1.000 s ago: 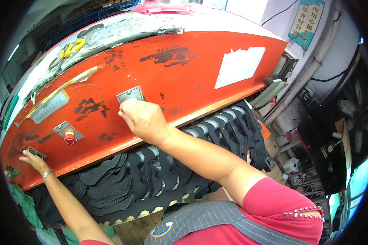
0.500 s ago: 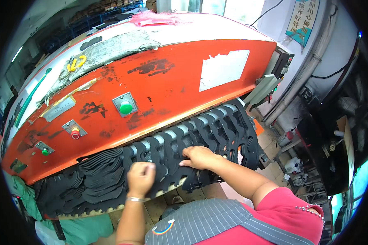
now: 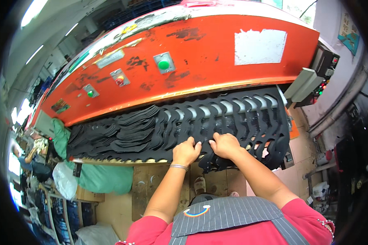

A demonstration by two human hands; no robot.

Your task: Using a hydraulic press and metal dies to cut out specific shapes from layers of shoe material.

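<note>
With twelve at the top of the view, we have the orange machine (image 3: 208, 65) stretching across from ten to two; it sits higher than half a second ago, since our view has swung. Below it, from the centre out to three and four o'clock, lies the cut-out black sheet (image 3: 213, 122), pale metal showing through its gaps, its near flap sagging over the edge at five. Stacked black pieces (image 3: 135, 126) lie beside it towards nine. At two we see the grey control box (image 3: 310, 83), now fully in view, and at eight the green cloth (image 3: 106, 177), more of it showing than before. The torn white patch (image 3: 260, 47) is between one and two on the panel. Our left hand (image 3: 186, 151), at six, pinches the sheet with its fingers curled and thumb pointing inward; it was a loose fist further left half a second ago. Our right hand (image 3: 225, 145), at four, pinches the sheet likewise; we cannot see the fingertips of either. A second ago both were up at the panel's controls. The green button (image 3: 163, 65) near half past eleven and the red knob (image 3: 120, 80) at ten now stand untouched.
</note>
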